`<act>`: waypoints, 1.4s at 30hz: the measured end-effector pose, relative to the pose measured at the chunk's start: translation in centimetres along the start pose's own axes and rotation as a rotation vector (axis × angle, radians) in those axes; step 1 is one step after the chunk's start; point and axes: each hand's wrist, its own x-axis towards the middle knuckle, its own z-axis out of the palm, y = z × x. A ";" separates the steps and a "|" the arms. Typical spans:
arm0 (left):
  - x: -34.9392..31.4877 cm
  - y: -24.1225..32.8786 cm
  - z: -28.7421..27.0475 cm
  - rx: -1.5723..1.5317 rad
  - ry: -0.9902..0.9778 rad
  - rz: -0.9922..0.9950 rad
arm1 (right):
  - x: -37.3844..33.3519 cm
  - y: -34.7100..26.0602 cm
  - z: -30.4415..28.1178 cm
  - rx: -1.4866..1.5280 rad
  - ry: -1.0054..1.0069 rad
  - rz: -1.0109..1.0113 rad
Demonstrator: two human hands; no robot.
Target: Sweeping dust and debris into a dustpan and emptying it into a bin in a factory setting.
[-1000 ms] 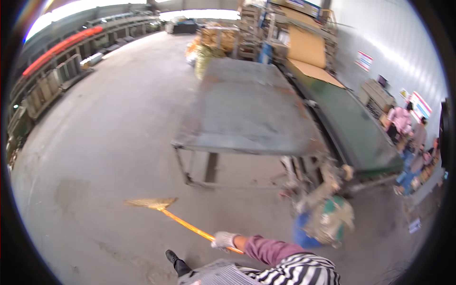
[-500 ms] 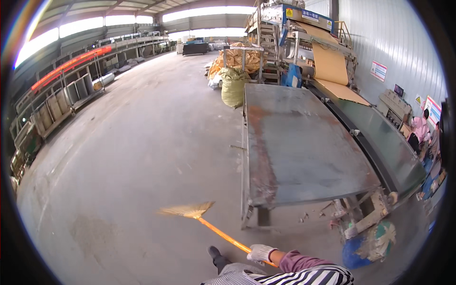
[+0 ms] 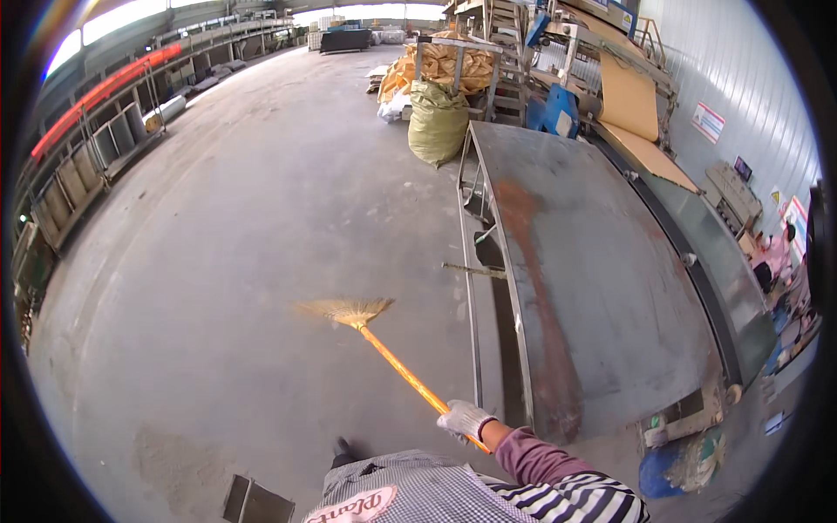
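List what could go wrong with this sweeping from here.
The broom is gripped by one gloved hand at the handle's far end, so control of the bristles may be weak. The steel table stands close on the right; a wide stroke could knock its frame. A thin rod juts from the table's side and might snag the handle.

Right hand [image 3: 465, 420] (gloved white) reaches forward, fingers [image 3: 453, 424] curled closed.

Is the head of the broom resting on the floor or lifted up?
Resting: the broom bristles fan out on the concrete floor, handle slanting down from the gloved right hand.
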 end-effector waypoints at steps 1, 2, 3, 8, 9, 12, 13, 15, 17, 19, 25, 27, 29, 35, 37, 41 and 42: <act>0.7 1.0 2.7 0.045 -0.005 -0.009 | 1.7 -1.4 -0.8 0.001 0.040 0.009; 1.6 2.2 6.7 0.083 -0.042 0.003 | 3.3 -2.7 -1.6 0.007 0.082 0.020; 2.3 3.4 10.6 0.130 -0.082 0.017 | 4.6 -3.5 -2.3 0.013 0.090 0.046; 6.3 11.0 36.8 0.358 -0.440 0.188 | 8.1 -9.2 -3.2 0.113 0.232 0.238; 7.5 12.5 42.5 0.373 -0.524 0.207 | 8.4 -9.6 -3.0 0.153 0.237 0.256; -0.8 18.2 58.2 0.355 -0.706 0.259 | 8.0 -10.8 -3.2 0.209 0.297 0.331; -7.1 21.3 62.2 0.324 -0.750 0.248 | 8.1 -11.2 -3.3 0.282 0.367 0.433; -15.8 24.8 69.5 0.275 -0.934 0.288 | 9.0 -10.2 -3.2 0.396 0.438 0.555; -21.1 26.2 77.3 0.349 -1.241 0.379 | 11.5 -7.2 -2.4 0.605 0.567 0.540; -31.1 28.9 81.6 0.459 -1.442 0.441 | 13.3 -8.1 -4.1 0.697 0.601 0.628; -51.3 28.3 93.4 0.578 -1.827 0.361 | 18.4 -9.0 -6.0 1.092 0.688 0.693; -57.6 26.0 96.5 0.611 -1.963 0.293 | 19.7 -8.8 -4.9 1.130 0.637 0.712; -62.7 21.8 99.4 0.626 -2.008 0.221 | 19.9 -10.7 -4.0 1.270 0.708 0.771; -75.3 5.4 107.2 0.628 -2.303 0.253 | 19.2 -18.1 -4.7 1.455 0.735 0.877; -82.6 2.5 103.7 0.732 -2.308 0.059 | 19.2 -18.1 -1.3 1.119 0.626 0.827; -91.0 -5.2 100.8 0.843 -2.082 -0.356 | 19.2 -24.8 -6.2 1.387 0.843 0.985; -92.5 -6.9 100.1 0.851 -2.089 -0.375 | 19.3 -26.1 -7.2 1.452 0.861 1.013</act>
